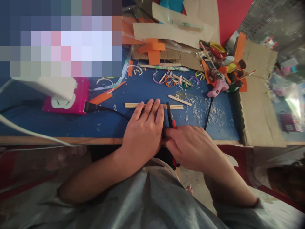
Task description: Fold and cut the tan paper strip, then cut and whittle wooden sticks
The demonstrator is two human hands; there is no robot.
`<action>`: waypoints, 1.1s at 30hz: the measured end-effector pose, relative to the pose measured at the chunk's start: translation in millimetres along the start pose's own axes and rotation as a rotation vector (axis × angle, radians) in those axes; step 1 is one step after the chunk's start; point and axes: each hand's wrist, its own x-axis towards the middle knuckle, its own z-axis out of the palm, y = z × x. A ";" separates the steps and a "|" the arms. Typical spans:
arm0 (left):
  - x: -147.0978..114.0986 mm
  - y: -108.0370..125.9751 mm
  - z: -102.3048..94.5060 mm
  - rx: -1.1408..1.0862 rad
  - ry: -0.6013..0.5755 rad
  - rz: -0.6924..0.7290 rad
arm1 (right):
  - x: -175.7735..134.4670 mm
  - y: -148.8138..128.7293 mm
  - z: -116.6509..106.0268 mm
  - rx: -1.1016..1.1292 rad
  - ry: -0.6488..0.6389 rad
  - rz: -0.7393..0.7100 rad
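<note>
Several thin wooden sticks (131,105) lie side by side on the blue table, parallel to its front edge. My left hand (144,127) rests flat over their middle, fingers stretched out and pressing them down. Just to its right, my right hand (188,146) is closed around a red and black utility knife (173,122). The knife's dark blade lies across the sticks near their right part; whether it has cut into them I cannot tell. A loose wooden craft stick (179,100) lies beyond the blade, apart from both hands.
A pink power strip (82,92) with a white plug stands at left, its cables crossing the table. Pale shavings (200,109) are scattered at right. A pink glue gun (218,88), brushes, coloured rings and paper lie behind; cardboard (259,105) borders the right side.
</note>
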 end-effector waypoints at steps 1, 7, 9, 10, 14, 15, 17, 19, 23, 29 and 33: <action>0.0 0.3 0.0 0.015 -0.003 0.001 | -1.7 -0.7 0.0 -0.006 -0.015 0.001; -0.1 1.6 0.3 0.046 0.003 -0.009 | -13.8 -4.3 3.3 0.009 -0.043 0.012; -0.1 1.4 0.2 0.030 0.002 -0.010 | -15.0 -3.7 4.9 0.017 -0.039 0.018; 0.0 1.2 0.1 0.024 0.001 -0.011 | -15.2 -3.1 5.6 0.020 -0.037 0.015; 0.2 1.2 -0.2 0.013 0.007 -0.017 | -15.6 -1.2 7.4 0.037 -0.033 0.003; 0.2 1.3 -0.2 0.013 0.007 -0.017 | -15.9 -1.2 7.6 0.044 -0.032 0.001; -0.1 1.4 -0.1 0.016 0.004 -0.014 | -16.8 -1.5 8.5 0.060 -0.021 0.003; -0.4 1.4 0.0 0.021 0.002 -0.009 | -18.6 -1.6 10.3 0.091 -0.010 0.007; -1.1 1.1 -0.3 0.031 -0.001 -0.003 | -26.4 1.9 16.7 0.213 0.015 -0.009; -0.5 2.2 -3.1 0.048 -0.017 -0.012 | -40.8 23.7 23.0 0.339 0.191 -0.001; 0.0 2.4 -4.0 0.050 -0.021 -0.026 | -42.0 47.3 26.1 0.358 0.373 0.048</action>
